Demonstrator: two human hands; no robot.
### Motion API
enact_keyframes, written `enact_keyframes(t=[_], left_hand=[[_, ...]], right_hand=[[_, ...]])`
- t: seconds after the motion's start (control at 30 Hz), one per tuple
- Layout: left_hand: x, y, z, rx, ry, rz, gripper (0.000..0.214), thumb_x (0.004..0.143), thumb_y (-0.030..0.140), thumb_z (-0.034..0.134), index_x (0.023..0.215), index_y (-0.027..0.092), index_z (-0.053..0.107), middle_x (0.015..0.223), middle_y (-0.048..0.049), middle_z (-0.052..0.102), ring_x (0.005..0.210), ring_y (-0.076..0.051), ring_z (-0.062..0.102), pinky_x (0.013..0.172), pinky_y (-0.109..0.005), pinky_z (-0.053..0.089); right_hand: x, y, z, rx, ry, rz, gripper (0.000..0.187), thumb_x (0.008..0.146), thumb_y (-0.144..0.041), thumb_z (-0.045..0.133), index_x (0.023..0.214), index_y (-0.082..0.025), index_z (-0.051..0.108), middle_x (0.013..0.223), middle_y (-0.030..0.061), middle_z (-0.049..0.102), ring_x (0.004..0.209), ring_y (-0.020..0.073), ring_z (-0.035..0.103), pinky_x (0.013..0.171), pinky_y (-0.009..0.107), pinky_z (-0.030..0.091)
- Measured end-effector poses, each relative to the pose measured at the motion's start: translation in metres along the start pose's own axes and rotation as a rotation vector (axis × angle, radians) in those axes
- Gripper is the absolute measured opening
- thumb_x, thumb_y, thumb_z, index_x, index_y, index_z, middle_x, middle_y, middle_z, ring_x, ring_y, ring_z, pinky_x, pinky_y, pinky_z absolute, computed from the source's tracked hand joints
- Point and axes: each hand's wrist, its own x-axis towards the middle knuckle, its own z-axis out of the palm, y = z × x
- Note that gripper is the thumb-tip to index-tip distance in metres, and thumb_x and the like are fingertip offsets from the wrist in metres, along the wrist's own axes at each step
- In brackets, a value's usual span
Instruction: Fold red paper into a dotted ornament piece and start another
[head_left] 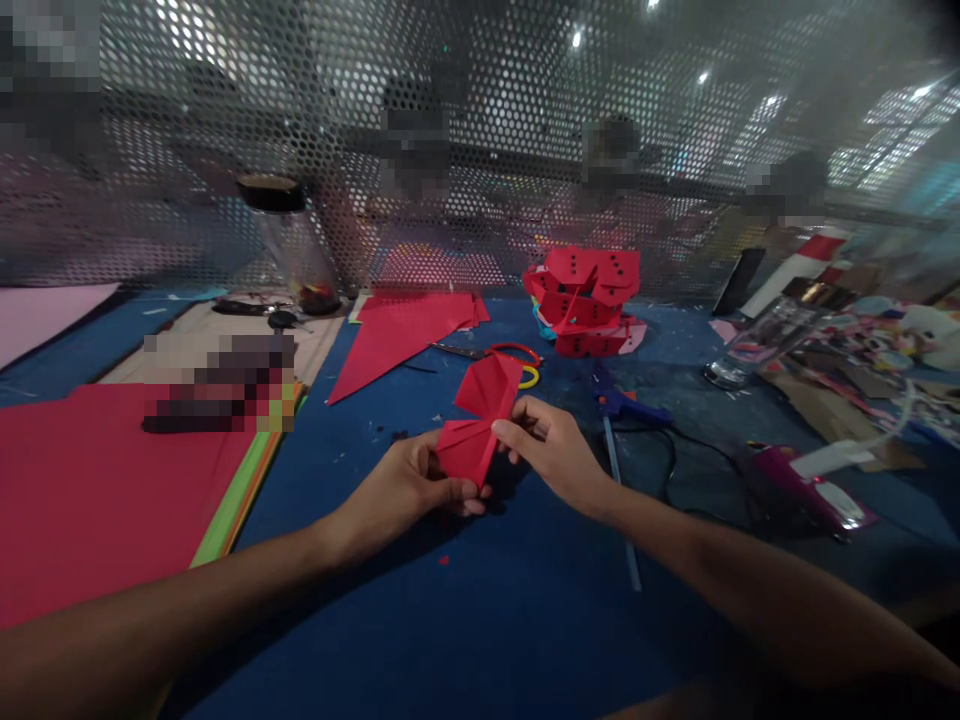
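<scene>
A folded red paper piece (pixel 489 388) is held up over the blue table, creased and fanned out with a notch on its left side. My left hand (pixel 420 478) is closed on its lower part, thumb in front and fingers behind. On the right edge, near the middle, my right hand (pixel 553 450) pinches the same paper. Just behind it lie scissors (pixel 529 375) with red and yellow handles. A blue glue gun (pixel 626 405) with a long glue stick (pixel 621 510) rests to the right of my right hand.
Red sheets (pixel 112 490) lie over green and orange ones at left. Cut red paper (pixel 405 330) and a stack of dotted red pieces (pixel 589 300) sit at the back. Two clear bottles (pixel 296 250) stand before the perforated screen. A magenta device (pixel 814 490) lies at right.
</scene>
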Motion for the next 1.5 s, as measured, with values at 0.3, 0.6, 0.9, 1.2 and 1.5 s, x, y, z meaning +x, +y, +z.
enact_keyframes(t=[0.3,0.6,0.9,1.2,1.5], left_hand=[[0.0,0.003,0.0,0.006,0.012,-0.026,0.049,0.067,0.03,0.095,0.105,0.013,0.068,0.082,-0.007,0.08,0.068,-0.018,0.077,0.065,-0.025,0.06],[-0.002,0.002,-0.002,0.002,0.021,-0.046,0.039,0.078,0.035,0.088,0.103,0.014,0.067,0.085,-0.0112,0.081,0.069,-0.019,0.077,0.065,-0.025,0.059],[-0.001,0.012,-0.014,-0.197,-0.037,-0.083,0.047,0.095,0.053,0.062,0.118,0.013,0.068,0.102,-0.0167,0.079,0.084,-0.024,0.077,0.08,-0.033,0.06],[0.0,0.012,-0.009,-0.247,0.113,-0.047,0.02,0.081,0.028,0.085,0.094,0.017,0.073,0.093,-0.0032,0.076,0.08,-0.013,0.072,0.079,-0.024,0.059],[0.001,0.011,-0.011,-0.185,0.231,0.052,0.027,0.075,0.029,0.09,0.092,0.015,0.074,0.088,-0.0025,0.076,0.077,-0.013,0.071,0.079,-0.026,0.062]], right_hand=[[0.001,-0.001,-0.002,-0.02,0.024,-0.008,0.03,0.092,-0.046,0.07,0.082,-0.02,0.061,0.072,-0.0027,0.062,0.063,0.0116,0.058,0.065,0.027,0.046],[0.0,-0.012,-0.006,0.008,0.062,-0.014,0.027,0.093,-0.044,0.07,0.085,-0.02,0.062,0.064,-0.0036,0.064,0.057,0.0108,0.059,0.057,0.024,0.047],[-0.009,-0.011,-0.015,-0.251,0.056,-0.302,0.012,0.098,-0.03,0.064,0.106,-0.022,0.068,0.093,0.0037,0.078,0.068,0.0142,0.069,0.064,0.028,0.054],[-0.008,0.004,-0.015,-0.59,-0.181,-0.578,0.023,0.104,-0.02,0.052,0.121,-0.025,0.066,0.114,0.0054,0.076,0.105,0.0183,0.072,0.091,0.033,0.054],[-0.005,-0.003,-0.011,-0.393,-0.2,-0.253,0.028,0.102,-0.017,0.046,0.118,-0.025,0.068,0.115,0.003,0.075,0.106,0.0176,0.069,0.094,0.034,0.052]])
